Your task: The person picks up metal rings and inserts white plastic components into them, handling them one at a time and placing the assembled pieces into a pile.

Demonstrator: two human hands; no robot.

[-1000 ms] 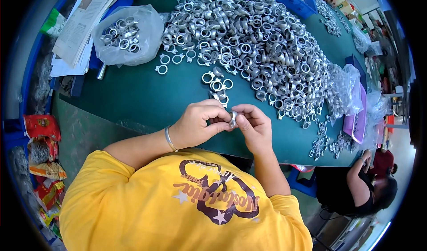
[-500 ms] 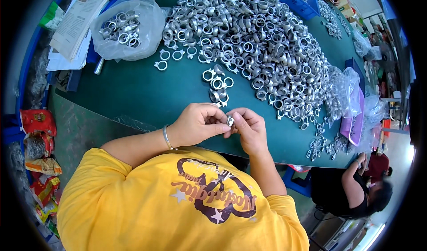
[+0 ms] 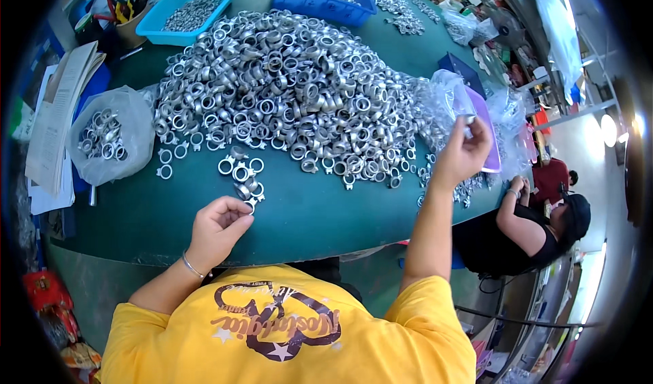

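My left hand (image 3: 221,229) is low over the green table, thumb and fingers pinched at the edge of a silvery metal ring (image 3: 251,206). That ring lies at the near end of a small cluster of similar rings (image 3: 241,172). Raised at the right, my right hand (image 3: 464,154) has its fingers curled around a small shiny metal piece (image 3: 469,119), mostly hidden by the fingertips. It is in front of a purple basket (image 3: 484,138) and a clear plastic bag (image 3: 445,93). A big heap of metal rings with small lugs (image 3: 292,91) spreads beyond both hands.
A plastic bag of rings (image 3: 139,129) and stacked papers (image 3: 58,119) are on the left. Behind the heap stand a light blue tray (image 3: 141,30) and a blue basket (image 3: 323,11), both with small metal parts. A person in black (image 3: 496,238) sits at the right.
My hands have parted from the metal piece between them. The right one has swung right to the purple basket; the left one has reached the small ring cluster. The view has shifted too.
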